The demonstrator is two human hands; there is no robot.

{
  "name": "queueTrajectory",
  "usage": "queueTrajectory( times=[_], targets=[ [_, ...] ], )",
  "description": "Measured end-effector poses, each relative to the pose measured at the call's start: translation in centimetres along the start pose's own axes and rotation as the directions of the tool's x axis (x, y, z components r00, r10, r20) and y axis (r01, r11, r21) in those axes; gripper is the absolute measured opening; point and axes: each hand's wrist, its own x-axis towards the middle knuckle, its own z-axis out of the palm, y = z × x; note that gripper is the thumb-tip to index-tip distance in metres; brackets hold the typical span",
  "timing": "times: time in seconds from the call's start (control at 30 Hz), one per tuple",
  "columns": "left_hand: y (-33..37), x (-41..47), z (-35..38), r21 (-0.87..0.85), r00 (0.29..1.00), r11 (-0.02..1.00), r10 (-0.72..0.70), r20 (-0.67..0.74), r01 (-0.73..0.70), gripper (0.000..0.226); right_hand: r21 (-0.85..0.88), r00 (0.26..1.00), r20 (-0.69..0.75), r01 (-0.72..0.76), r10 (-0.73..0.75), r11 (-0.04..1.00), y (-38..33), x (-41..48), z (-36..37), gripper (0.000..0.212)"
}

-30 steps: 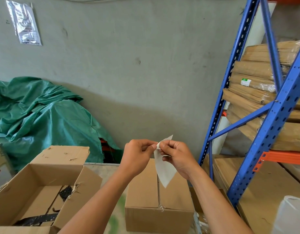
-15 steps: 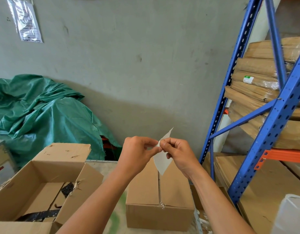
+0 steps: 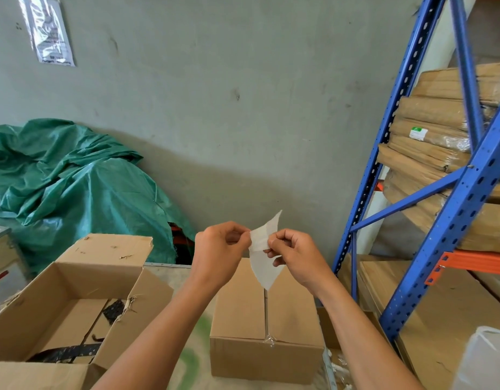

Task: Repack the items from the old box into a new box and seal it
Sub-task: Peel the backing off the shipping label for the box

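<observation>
Above the closed new box [image 3: 271,327], both hands work a white sheet [image 3: 263,267]. Left hand [image 3: 219,249] pinches its upper left edge between thumb and fingertips. Right hand [image 3: 299,256] pinches the right edge just opposite, fingers curled. The sheet hangs free over the box's centre seam, touching neither box.

Step, our read: packing is done. Flaps are down, and clear tape [image 3: 269,338] shows at the near end of the seam. The sheet looks like a label being split from its backing; we can't confirm an adhesive face. The old box [image 3: 60,302] sits to the left on the table [image 3: 191,358], flaps up, with only a black strap [image 3: 66,355] visible inside.

Next move, as we judge it: part the layers at the pinched edge, then lay the sheet flat on the top panel and smooth it out. That calls for a fine fingertip peel, not force.

Materials: the sheet is thin, matte and flexible, pointed at the top and tapering to a rounded tip below. Both boxes are plain brown corrugated; the old one has torn, frayed flap edges, the new one crisp corners. The table top is pale with a green smear. Behind is a crumpled green tarp [image 3: 74,178] with a slight sheen. At right, a blue perforated steel rack [image 3: 451,218] holds kraft-wrapped bundles [image 3: 437,128].
</observation>
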Motion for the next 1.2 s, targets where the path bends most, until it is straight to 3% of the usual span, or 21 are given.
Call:
queueTrajectory(
  times=[0.17,0.33,0.5,0.57,0.67,0.8,0.97,1.07,1.2],
  targets=[
    [-0.7,-0.4,-0.1,0.000,0.999,1.000,-0.023,0.035,0.023,0.006,-0.027,0.998,-0.062,-0.005,0.003,1.000,-0.2,-0.2,0.5,0.005],
    [-0.8,-0.6,0.1,-0.053,0.994,0.994,-0.098,0.057,0.101,0.009,-0.073,0.997,-0.083,-0.010,0.004,0.997,-0.4,-0.4,1.1,0.010],
    [-2.2,0.6,-2.1,-0.155,0.975,0.963,-0.215,0.059,0.222,0.016,-0.073,0.979,-0.164,-0.131,0.117,0.989,0.2,-0.9,-0.4,0.016],
    [-2.7,0.8,-2.6,-0.192,0.959,0.944,-0.244,0.143,0.268,0.018,-0.078,0.972,-0.182,-0.168,0.152,0.983,0.5,-1.2,-0.9,0.017],
    [-2.1,-0.1,-1.8,-0.181,0.944,0.952,-0.195,0.268,0.248,0.021,-0.041,0.967,-0.188,-0.185,0.174,0.982,0.6,-1.5,-0.3,0.017],
    [-1.5,-0.7,-0.9,-0.199,0.948,0.961,-0.128,0.290,0.190,0.020,-0.031,0.969,-0.183,-0.174,0.165,0.984,0.9,-1.5,0.6,0.006],
    [-0.4,-0.6,-1.6,-0.263,0.934,0.950,-0.067,0.350,0.167,0.018,-0.008,0.973,-0.159,-0.173,0.170,0.985,1.7,-1.5,0.0,0.011],
    [-0.3,-0.3,-2.5,-0.319,0.912,0.925,-0.062,0.405,0.205,0.036,0.013,0.965,-0.157,-0.209,0.209,0.978,2.0,-1.3,-0.6,0.013],
    [-1.0,-0.2,-2.6,-0.158,0.925,0.986,0.006,0.381,0.059,0.031,0.003,0.972,-0.061,-0.227,0.227,0.974,1.9,-1.2,-0.7,0.014]
  ],
)
